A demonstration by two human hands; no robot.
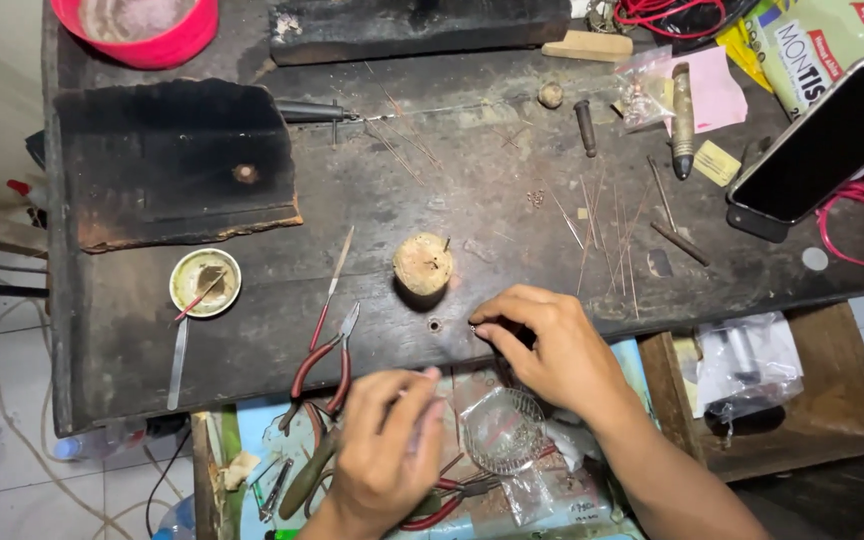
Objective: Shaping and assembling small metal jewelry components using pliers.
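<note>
**Fingertips pinching something tiny at the bench edge**

The right hand (552, 345) is hovering low over the front edge of the dark, scarred workbench (372, 220), thumb and forefinger pinching together on a tiny piece (473, 326) that is too small to make out. That pinch is sitting just right of a small hole (435, 324) in the benchtop, and just below a rounded tan wooden block (423, 263) that is standing on the surface.

The left hand (387, 450) is working lower down, over the open drawer, fingers curling loosely round a thin pale tool (414, 376) whose tip is poking out near the thumb; what kind of tool, I cannot tell. Beside it, a clear glass dish (504, 428) is sitting in the drawer, with the right wrist passing just above it.

Red-handled pliers (324, 365) are lying at the bench edge just left of the left hand, and more red-handled pliers (442, 500) are lying in the drawer under it. Further left, a small round tin (205, 282) is holding a thin stick. Fine wires (607, 235) are lying scattered on the right part of the bench, and a dark phone (824, 140) is propped up at the far right.
</note>
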